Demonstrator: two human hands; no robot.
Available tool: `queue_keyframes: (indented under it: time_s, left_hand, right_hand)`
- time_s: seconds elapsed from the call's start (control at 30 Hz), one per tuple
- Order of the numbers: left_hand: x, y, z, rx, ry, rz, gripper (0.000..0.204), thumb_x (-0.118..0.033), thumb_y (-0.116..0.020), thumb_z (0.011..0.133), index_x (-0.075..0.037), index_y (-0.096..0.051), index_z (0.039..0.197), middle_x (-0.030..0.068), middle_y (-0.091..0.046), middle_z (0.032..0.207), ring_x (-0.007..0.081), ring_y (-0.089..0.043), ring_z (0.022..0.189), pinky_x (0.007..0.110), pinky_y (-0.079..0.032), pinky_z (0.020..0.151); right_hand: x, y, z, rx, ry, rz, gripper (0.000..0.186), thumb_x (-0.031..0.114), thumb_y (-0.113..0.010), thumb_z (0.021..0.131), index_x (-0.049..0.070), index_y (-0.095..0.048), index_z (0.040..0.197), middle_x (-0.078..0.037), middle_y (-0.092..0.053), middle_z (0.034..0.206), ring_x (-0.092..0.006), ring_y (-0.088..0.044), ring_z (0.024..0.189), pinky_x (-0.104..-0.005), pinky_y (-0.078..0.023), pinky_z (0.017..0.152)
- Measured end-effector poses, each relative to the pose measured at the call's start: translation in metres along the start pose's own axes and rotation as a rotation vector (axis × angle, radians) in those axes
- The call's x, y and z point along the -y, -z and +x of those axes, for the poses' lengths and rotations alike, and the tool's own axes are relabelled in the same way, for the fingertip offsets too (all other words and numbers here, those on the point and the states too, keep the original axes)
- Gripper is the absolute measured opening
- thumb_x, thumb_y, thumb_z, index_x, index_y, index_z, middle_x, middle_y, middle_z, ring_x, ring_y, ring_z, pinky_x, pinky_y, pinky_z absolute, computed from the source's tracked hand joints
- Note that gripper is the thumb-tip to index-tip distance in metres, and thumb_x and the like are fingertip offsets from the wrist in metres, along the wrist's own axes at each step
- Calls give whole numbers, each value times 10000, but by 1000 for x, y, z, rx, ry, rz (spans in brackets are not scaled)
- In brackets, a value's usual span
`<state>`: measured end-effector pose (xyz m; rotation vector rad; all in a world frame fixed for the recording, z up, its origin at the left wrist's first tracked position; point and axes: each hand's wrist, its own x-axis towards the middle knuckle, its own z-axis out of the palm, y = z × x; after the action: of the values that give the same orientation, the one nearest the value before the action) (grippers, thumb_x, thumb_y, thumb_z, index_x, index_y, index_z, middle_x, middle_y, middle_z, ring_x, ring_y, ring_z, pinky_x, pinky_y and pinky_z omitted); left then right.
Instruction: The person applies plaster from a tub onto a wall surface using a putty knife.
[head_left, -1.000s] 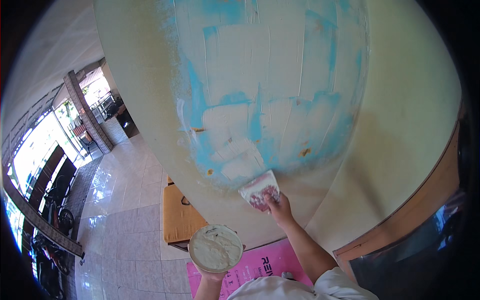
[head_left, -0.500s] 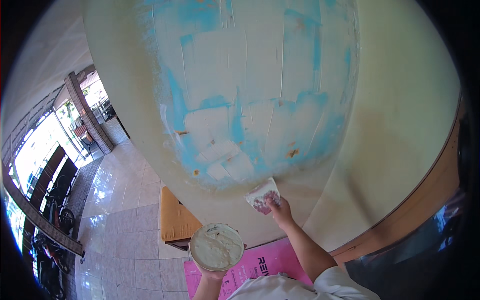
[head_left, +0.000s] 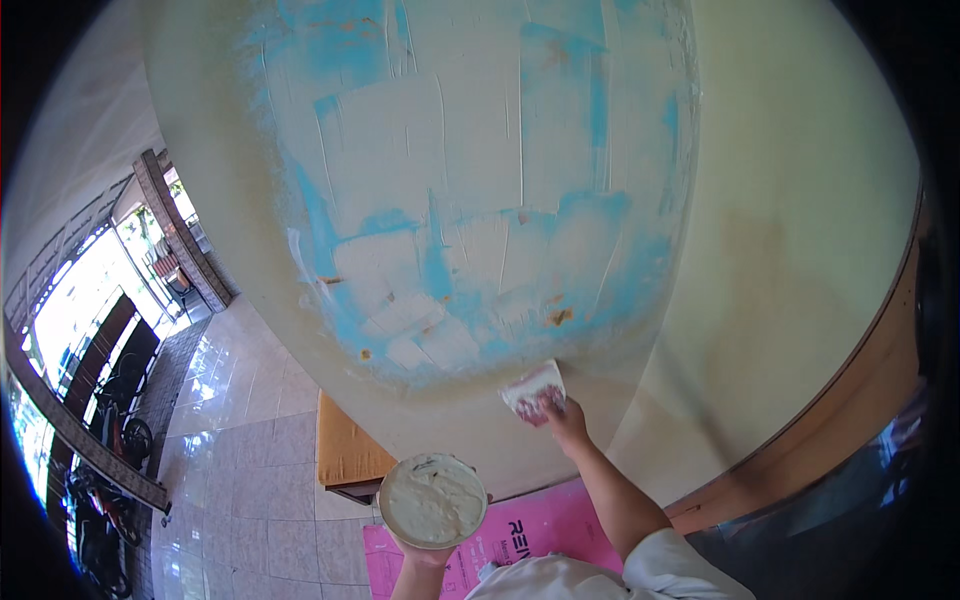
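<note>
A scraper [head_left: 533, 393], pinched in the right hand's [head_left: 568, 420] grip, has been shifted rightward along the blue patch's [head_left: 437, 265] lower edge, so a thinly coated stretch seems reached; through blur, contact with the wall [head_left: 470, 425] cannot be judged. A bowl [head_left: 382, 508] of paste [head_left: 435, 505] is held by the left hand [head_left: 427, 555].

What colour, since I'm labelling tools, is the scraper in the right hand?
The scraper is pinkish red and whitish; the head view shows it.

Left grip [head_left: 426, 554]: mostly hidden beneath the bowl [head_left: 384, 512].
Scraper [head_left: 530, 388]: blurred; contact with wall [head_left: 470, 440] unclear.
Blue-and-white patch [head_left: 460, 200]: cut off by top edge.
Pink sheet [head_left: 560, 518]: partly hidden behind the shirt [head_left: 560, 582].
</note>
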<state>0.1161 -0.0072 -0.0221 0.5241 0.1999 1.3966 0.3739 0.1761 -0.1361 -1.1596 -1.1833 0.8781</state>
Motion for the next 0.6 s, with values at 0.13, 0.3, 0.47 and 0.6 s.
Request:
queue_keyframes:
  time_s: [0.13,0.3,0.47,0.6]
  left_hand:
    - [7,-2,-1,-130,14,-27,894,-733,-507,892,-185,-289,1564,135,-303,1604,437,-298,1462,780,-232,1127]
    - [29,-8,2,-68,-17,-56,883,-721,-503,900,-197,-271,1572,136,-293,1608,437,-290,1465,772,-256,1122]
    - [43,-6,3,-95,-124,67,843,-686,-507,920,-186,-288,1562,155,-329,1581,458,-350,1425,756,-308,1100]
    - [45,-18,0,-81,-216,396,834,-668,-527,921,-170,-303,1551,153,-361,1559,453,-395,1397,747,-334,1089]
  right_hand:
    - [57,10,2,85,109,38,435,414,-668,976,5,-686,1122,-87,-733,946,-127,-668,900,-313,-526,815]
    - [139,0,68,8,320,-51,429,418,-668,973,1,-681,1073,-123,-722,840,-157,-645,727,-333,-520,685]
    - [29,13,43,-51,143,-219,377,374,-650,989,1,-688,1034,-119,-742,911,-203,-684,830,-346,-528,772]
    - [-14,19,-7,66,22,-158,408,406,-656,978,12,-690,1078,-122,-737,911,-217,-704,863,-365,-533,783]
